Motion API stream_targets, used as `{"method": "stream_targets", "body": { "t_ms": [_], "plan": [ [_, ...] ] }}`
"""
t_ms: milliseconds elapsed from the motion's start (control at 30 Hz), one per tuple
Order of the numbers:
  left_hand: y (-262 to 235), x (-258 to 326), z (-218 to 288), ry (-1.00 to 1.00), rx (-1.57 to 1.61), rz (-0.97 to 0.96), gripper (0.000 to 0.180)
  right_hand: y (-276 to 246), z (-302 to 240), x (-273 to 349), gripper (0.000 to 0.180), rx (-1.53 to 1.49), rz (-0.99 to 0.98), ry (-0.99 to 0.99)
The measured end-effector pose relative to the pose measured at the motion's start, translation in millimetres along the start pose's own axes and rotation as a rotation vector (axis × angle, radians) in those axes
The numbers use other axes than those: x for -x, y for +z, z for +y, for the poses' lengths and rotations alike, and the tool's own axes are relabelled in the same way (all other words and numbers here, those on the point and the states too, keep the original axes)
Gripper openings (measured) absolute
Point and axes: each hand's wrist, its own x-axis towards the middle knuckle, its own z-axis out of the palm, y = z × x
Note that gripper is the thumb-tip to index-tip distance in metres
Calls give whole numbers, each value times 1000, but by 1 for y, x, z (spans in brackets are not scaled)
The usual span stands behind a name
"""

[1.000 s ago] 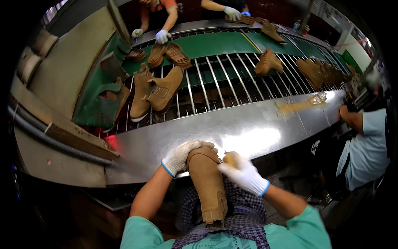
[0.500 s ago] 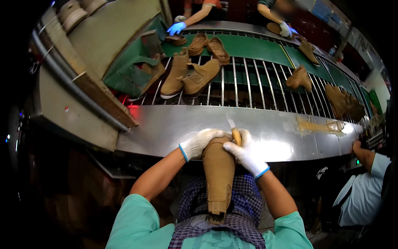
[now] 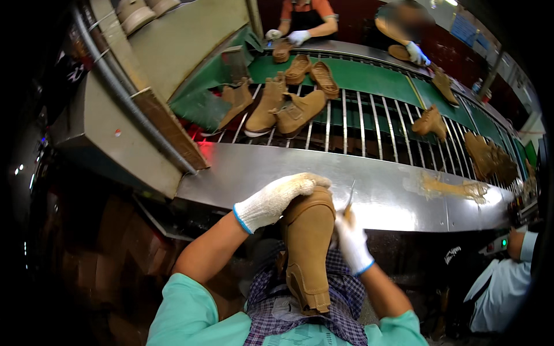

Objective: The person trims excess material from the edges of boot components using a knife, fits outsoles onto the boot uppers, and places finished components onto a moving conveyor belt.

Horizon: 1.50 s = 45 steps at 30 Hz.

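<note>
A tan suede boot (image 3: 307, 248) stands sole-up on my lap, over a checked apron. My left hand (image 3: 277, 199), in a white knit glove, lies over the boot's upper end and holds it. My right hand (image 3: 351, 242), also gloved, is closed around a thin metal tool (image 3: 350, 197) with a pale wooden handle, right beside the boot's upper right edge.
A shiny steel shelf (image 3: 381, 190) runs in front of me. Behind it, a barred conveyor (image 3: 369, 124) carries several tan boots (image 3: 288, 106). Two people in gloves work on the far side (image 3: 300, 36). Another person in a light blue sleeve (image 3: 508, 277) sits at my right.
The view has swung left and down. My right hand has slid down from the boot's top to its right edge, and the thin tool now points up from it.
</note>
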Motion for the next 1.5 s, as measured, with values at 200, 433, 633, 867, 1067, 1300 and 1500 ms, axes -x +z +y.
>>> {"method": "stream_targets", "body": {
  "t_ms": [200, 433, 633, 867, 1067, 1300, 1500],
  "plan": [
    [2, 13, 3, 7, -38, -13, 58, -7, 56, 4, 50, 362, 229, -477],
    [3, -11, -29, -24, 109, 74, 62, -109, -39, -22, 46, 1401, 497, -711],
    [7, -15, -48, -108, 455, 52, 74, -5, -73, 8, 44, 387, -51, -650],
    [-10, 118, -65, -155, 296, 51, 90, -1, -99, 38, 44, -665, 388, -742],
    [-29, 100, -14, 122, 133, 387, 78, -35, -86, -30, 41, -541, -231, -763],
    [-17, 34, 139, -286, -1296, 171, 84, 10, -101, -99, 127, 291, -321, -634],
    [-26, -4, 137, -397, -1311, 271, 84, 36, -94, -150, 85, -456, -391, -457]
  ]
}}
